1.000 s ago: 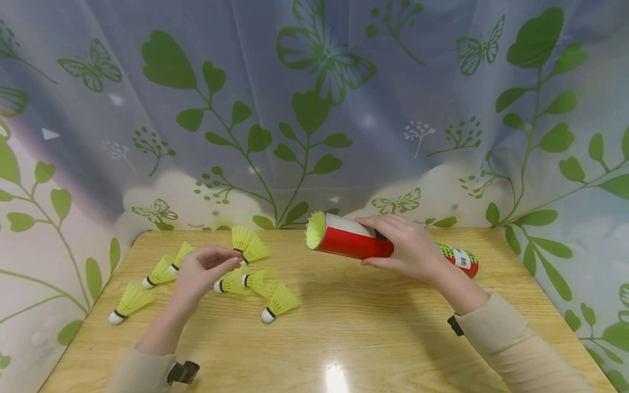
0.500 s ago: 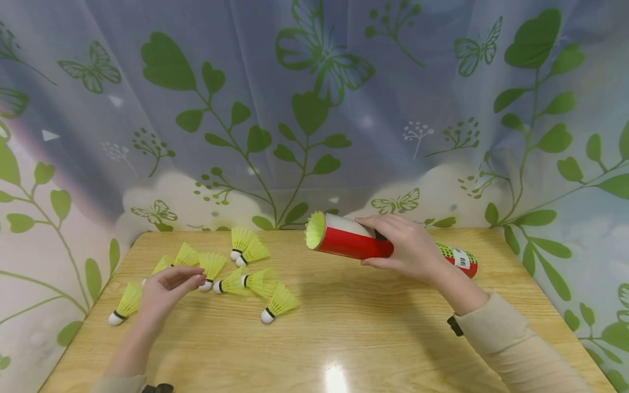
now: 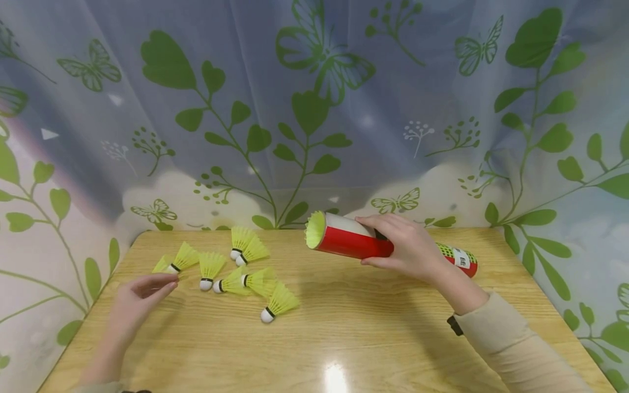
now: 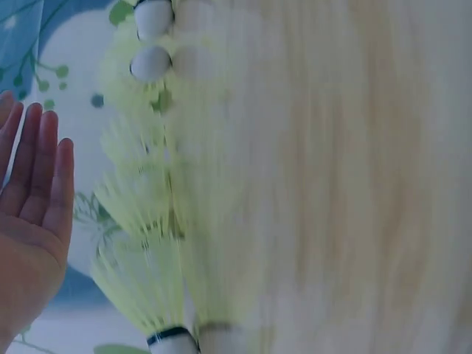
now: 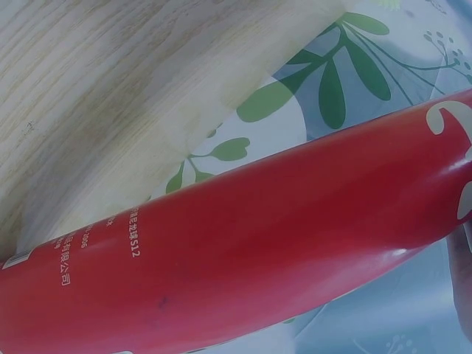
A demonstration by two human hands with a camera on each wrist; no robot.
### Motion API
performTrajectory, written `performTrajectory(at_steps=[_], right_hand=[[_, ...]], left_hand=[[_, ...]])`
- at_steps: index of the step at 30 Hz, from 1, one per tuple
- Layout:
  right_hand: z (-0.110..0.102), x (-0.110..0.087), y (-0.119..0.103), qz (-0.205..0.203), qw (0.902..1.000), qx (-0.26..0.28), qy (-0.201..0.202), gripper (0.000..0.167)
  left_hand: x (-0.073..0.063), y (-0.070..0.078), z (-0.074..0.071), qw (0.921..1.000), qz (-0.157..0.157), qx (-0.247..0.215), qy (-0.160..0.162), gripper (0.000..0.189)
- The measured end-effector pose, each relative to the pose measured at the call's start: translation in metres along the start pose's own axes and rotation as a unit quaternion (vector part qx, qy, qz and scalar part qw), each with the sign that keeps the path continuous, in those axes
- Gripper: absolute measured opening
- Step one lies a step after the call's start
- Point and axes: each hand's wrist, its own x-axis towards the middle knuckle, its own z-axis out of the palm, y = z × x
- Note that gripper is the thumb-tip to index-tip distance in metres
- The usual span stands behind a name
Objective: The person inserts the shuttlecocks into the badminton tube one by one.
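Note:
My right hand (image 3: 405, 245) grips a red and white shuttlecock tube (image 3: 349, 237) held tilted above the table, its mouth toward the left. Inside the mouth shows the yellow skirt of a shuttlecock (image 3: 315, 231). In the right wrist view the red wall of the tube (image 5: 280, 221) fills much of the picture. My left hand (image 3: 140, 303) hovers over the table's left side, fingers loosely extended. The left wrist view shows these fingers (image 4: 46, 162) straight with nothing in them. Just past the fingertips lies a yellow shuttlecock (image 3: 182, 258), partly over another one.
Several more yellow shuttlecocks with white corks lie to the right, including a pair (image 3: 248, 246) at the back and one (image 3: 278, 303) nearest the front. A wooden table (image 3: 314, 338) carries them. Behind and beside it hangs a leaf-patterned curtain (image 3: 314, 136).
My left hand has moved left and toward me, uncovering shuttlecocks at mid-left. The leftmost shuttlecock, seen earlier, is now out of sight where the hand is. My right hand and the tube stay still.

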Motion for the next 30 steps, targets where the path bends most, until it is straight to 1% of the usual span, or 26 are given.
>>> performTrajectory(at_steps=[5, 8, 10, 12, 16, 20, 26, 30], right_hand=[[0.000, 0.000, 0.000, -0.002, 1.0000, 0.000, 0.002, 0.085], [0.000, 0.000, 0.000, -0.005, 1.0000, 0.000, 0.003, 0.084], [0.000, 0.000, 0.000, -0.006, 1.0000, 0.000, 0.004, 0.085], [0.001, 0.000, 0.001, -0.007, 1.0000, 0.000, 0.007, 0.085], [0.002, 0.000, 0.002, -0.012, 0.9999, -0.003, 0.011, 0.084], [0.003, 0.000, 0.002, -0.012, 0.9999, -0.005, 0.009, 0.084], [0.003, -0.001, 0.001, -0.007, 0.9999, -0.006, 0.003, 0.084], [0.003, -0.002, 0.002, -0.010, 0.9999, -0.003, 0.009, 0.084]], left_hand=[[0.001, -0.007, -0.012, 0.9986, 0.040, 0.003, 0.034, 0.019], [0.003, -0.013, -0.021, 0.9965, 0.063, 0.016, 0.053, 0.019], [0.004, -0.018, -0.027, 0.9952, 0.075, 0.030, 0.056, 0.020], [0.006, -0.023, -0.034, 0.9949, 0.078, 0.039, 0.051, 0.022], [0.008, -0.032, -0.048, 0.9958, 0.060, 0.062, 0.030, 0.025], [0.010, -0.039, -0.058, 0.9955, 0.041, 0.082, 0.025, 0.028], [0.013, -0.047, -0.068, 0.9933, 0.028, 0.102, 0.047, 0.030], [0.013, -0.047, -0.070, 0.9926, 0.024, 0.103, 0.060, 0.029]])
